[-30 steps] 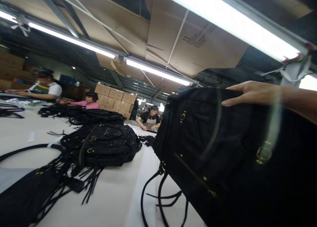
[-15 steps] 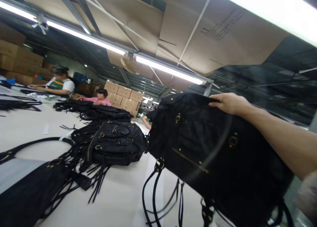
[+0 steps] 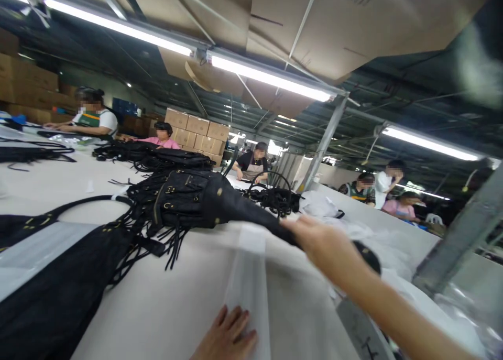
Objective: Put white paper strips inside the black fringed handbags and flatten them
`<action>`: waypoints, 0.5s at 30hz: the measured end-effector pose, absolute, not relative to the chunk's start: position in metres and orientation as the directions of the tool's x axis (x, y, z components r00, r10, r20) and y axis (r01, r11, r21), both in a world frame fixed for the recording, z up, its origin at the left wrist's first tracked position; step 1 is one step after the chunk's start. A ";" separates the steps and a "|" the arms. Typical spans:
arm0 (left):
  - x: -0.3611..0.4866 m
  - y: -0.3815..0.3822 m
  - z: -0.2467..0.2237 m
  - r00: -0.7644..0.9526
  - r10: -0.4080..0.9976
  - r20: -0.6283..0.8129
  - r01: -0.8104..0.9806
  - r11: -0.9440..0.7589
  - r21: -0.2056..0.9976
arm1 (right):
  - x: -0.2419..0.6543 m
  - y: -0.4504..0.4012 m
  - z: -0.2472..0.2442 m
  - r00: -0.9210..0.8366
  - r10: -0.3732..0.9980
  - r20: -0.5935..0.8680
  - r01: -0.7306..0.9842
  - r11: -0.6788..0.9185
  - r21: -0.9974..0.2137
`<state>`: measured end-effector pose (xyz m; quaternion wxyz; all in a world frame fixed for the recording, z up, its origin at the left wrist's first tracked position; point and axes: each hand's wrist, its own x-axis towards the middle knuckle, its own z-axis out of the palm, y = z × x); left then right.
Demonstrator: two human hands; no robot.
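My right hand (image 3: 320, 242) is closed on a black bag (image 3: 251, 208), which is blurred and seen nearly edge-on over the white table (image 3: 188, 292). The far part of this bag meets another black bag with brass buckles and tassels (image 3: 173, 197). My left hand (image 3: 228, 336) lies flat with its fingers apart at the bottom edge, by a translucent plastic strip (image 3: 249, 276). At the left is a large black bag (image 3: 58, 281) with a pale sheet (image 3: 43, 250) across it.
More black bags (image 3: 153, 155) lie farther back. Several people sit or stand beyond the table, one in a dark shirt (image 3: 251, 163). A metal post (image 3: 456, 234) rises at the right, near clear plastic (image 3: 463, 318). Cartons (image 3: 196, 132) are stacked behind.
My right hand has moved left and down, and its bag has swung from broadside to nearly edge-on. My left hand has come into view on the table. The view has turned right.
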<state>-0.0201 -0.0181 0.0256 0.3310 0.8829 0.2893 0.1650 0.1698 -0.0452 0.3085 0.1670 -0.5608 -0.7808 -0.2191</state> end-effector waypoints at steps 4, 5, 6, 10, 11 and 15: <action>-0.025 -0.028 0.029 0.725 0.676 0.131 0.318 -0.497 0.807 | 0.170 -0.061 0.103 -0.533 0.760 0.372 0.843 0.438 0.313; -0.028 -0.030 0.029 0.718 0.685 0.123 0.306 -0.470 0.828 | 0.173 -0.063 0.071 -0.559 0.714 0.422 0.828 0.452 0.332; -0.031 -0.033 0.029 0.717 0.687 0.117 0.301 -0.458 0.837 | 0.175 -0.066 0.052 -0.567 0.702 0.432 0.823 0.463 0.328; -0.043 -0.050 0.038 0.740 0.669 0.066 0.321 -0.437 0.840 | 0.180 -0.087 0.072 -0.545 0.814 0.201 0.836 0.544 0.067; -0.045 -0.055 0.044 0.738 0.674 0.025 0.361 -0.425 0.830 | 0.179 -0.093 0.088 -0.526 0.839 0.136 0.848 0.530 0.014; -0.046 -0.066 0.072 0.716 0.689 -0.117 0.518 -0.411 0.751 | 0.167 -0.100 0.118 -0.473 0.881 0.017 0.880 0.472 0.049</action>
